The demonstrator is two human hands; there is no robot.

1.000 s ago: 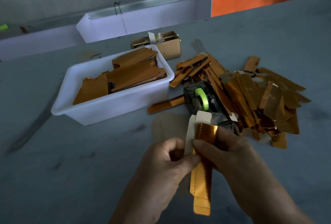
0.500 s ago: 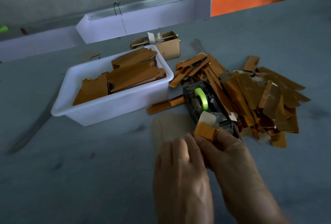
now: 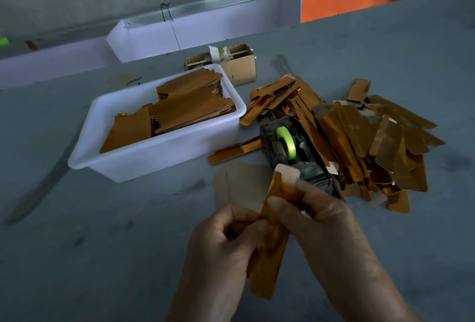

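I hold a long gold foil carton blank [image 3: 270, 254] upright between both hands, low in the middle of the view. My left hand [image 3: 226, 242] pinches its left edge with curled fingers and thumb. My right hand [image 3: 321, 221] grips its upper part, thumb on the gold face, just under the pale end flap [image 3: 289, 173]. Right behind it stands a black tape dispenser [image 3: 295, 157] with a green tape roll [image 3: 285, 141].
A white plastic tub [image 3: 144, 164] at the left holds stacks of flat gold blanks. A loose heap of gold blanks [image 3: 365, 141] lies to the right of the dispenser. A small cardboard box [image 3: 239, 64] sits behind the tub. One brown card [image 3: 239, 188] lies flat on the grey table.
Half a second ago my left hand lay flat over the blank, pressing it down. Now both hands have raised it off the table and the blank shows at full length again.
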